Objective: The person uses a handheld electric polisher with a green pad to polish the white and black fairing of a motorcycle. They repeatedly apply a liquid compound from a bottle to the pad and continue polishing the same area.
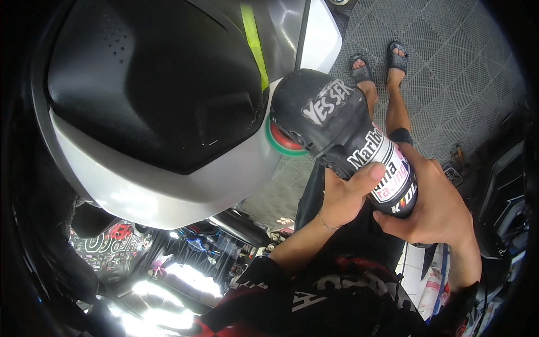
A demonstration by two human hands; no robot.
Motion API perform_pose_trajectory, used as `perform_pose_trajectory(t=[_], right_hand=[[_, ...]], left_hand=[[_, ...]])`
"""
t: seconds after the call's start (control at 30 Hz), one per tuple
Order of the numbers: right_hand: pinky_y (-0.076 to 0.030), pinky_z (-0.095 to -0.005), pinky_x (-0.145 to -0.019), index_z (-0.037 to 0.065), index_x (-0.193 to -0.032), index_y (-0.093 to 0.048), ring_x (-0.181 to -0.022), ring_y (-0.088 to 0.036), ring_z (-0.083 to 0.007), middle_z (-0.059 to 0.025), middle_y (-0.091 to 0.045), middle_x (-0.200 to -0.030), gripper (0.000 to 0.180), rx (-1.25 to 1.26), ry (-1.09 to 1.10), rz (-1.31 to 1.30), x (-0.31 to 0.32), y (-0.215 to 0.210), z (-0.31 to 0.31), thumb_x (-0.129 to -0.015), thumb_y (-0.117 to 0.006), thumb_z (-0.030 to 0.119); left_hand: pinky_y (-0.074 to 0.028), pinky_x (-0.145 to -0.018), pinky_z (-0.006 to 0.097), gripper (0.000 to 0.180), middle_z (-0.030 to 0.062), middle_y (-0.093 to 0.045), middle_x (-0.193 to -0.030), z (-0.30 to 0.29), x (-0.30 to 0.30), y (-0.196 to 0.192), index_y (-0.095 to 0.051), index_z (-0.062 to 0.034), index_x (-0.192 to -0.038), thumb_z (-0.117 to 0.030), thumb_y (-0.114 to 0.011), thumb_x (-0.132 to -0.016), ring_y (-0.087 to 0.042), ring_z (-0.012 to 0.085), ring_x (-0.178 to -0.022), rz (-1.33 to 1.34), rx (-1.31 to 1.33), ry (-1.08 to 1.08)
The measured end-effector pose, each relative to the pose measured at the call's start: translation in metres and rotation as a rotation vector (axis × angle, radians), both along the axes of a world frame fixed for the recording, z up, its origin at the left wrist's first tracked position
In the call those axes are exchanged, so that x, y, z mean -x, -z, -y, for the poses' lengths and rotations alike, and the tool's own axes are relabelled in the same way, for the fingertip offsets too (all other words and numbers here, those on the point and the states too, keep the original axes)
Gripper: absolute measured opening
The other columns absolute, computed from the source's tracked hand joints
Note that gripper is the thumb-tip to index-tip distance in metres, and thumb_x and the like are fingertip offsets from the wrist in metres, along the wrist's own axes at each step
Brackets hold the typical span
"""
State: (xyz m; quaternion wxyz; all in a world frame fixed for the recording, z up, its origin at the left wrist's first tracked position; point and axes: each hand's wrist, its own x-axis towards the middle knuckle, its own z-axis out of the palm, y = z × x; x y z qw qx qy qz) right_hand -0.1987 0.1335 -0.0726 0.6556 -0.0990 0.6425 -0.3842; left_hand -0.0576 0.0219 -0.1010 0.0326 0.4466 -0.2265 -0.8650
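Note:
A black power polisher (pixel 317 109) covered in stickers is held in both my hands. Its red pad with a green rim (pixel 287 141) meets the side edge of a glossy silver-white motorcycle body panel (pixel 224 180); whether it spins cannot be told. My left hand (pixel 351 194) grips the polisher's body from below, thumb on top. Around the rear of the body wraps my right hand (pixel 432 196), fingers closed. Inside the silver panel lies a smooth black panel (pixel 151 84). A strip of yellow-green tape (pixel 254 45) runs along the black panel's right edge.
A person in black sandals (pixel 362 68) stands on the grey grid floor (pixel 449 73) ahead to the right. Dark motorcycle parts (pixel 502 208) are at the right. Cluttered goods and bright light reflections fill the lower left. A white panel corner (pixel 321 36) juts out at the top.

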Motion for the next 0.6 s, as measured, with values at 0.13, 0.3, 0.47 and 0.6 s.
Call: perform_pose_trajectory(t=[0.13, 0.3, 0.47, 0.6], right_hand=[[-0.055, -0.0407, -0.085, -0.011, -0.132, -0.051, -0.087, -0.072, -0.0391, -0.0254, -0.071, -0.095, 0.082, -0.093, -0.088, -0.066, 0.003, -0.012, 0.011, -0.061, -0.083, 0.018], [-0.055, -0.0412, -0.086, -0.009, -0.135, -0.05, -0.086, -0.072, -0.0391, -0.025, -0.071, -0.095, 0.084, -0.151, -0.043, -0.123, -0.005, -0.016, 0.02, -0.062, -0.082, 0.019], [-0.056, -0.0393, -0.082, -0.01, -0.13, -0.053, -0.083, -0.073, -0.0359, -0.0238, -0.072, -0.094, 0.079, -0.056, -0.047, -0.1, 0.003, -0.019, 0.021, -0.062, -0.083, 0.016], [-0.056, -0.0395, -0.081, -0.01, -0.123, -0.056, -0.084, -0.073, -0.0367, -0.0238, -0.071, -0.092, 0.073, -0.046, -0.044, -0.013, 0.005, -0.014, 0.014, -0.061, -0.084, 0.016]], left_hand=[[-0.058, -0.09, 0.034, 0.063, 0.0164, -0.066, -0.114, 0.004, -0.007, 0.017, -0.056, 0.0021, -0.122, -0.046, -0.073, -0.085, -0.068, 0.0209, -0.104, -0.038, 0.011, 0.095], [-0.058, -0.088, 0.036, 0.067, 0.0165, -0.063, -0.111, 0.017, 0.001, 0.015, -0.053, 0.0007, -0.122, -0.05, -0.07, -0.082, -0.067, 0.0235, -0.1, -0.045, -0.003, 0.12], [-0.058, -0.09, 0.035, 0.072, 0.0156, -0.064, -0.114, 0.017, -0.009, 0.01, -0.053, 0.0037, -0.125, -0.052, -0.071, -0.084, -0.067, 0.0224, -0.106, -0.028, -0.012, 0.17], [-0.053, -0.097, 0.036, 0.054, 0.0152, -0.066, -0.117, 0.009, -0.008, -0.002, -0.05, 0.0015, -0.133, -0.014, -0.076, -0.089, -0.065, 0.0226, -0.108, -0.03, -0.072, 0.006]])
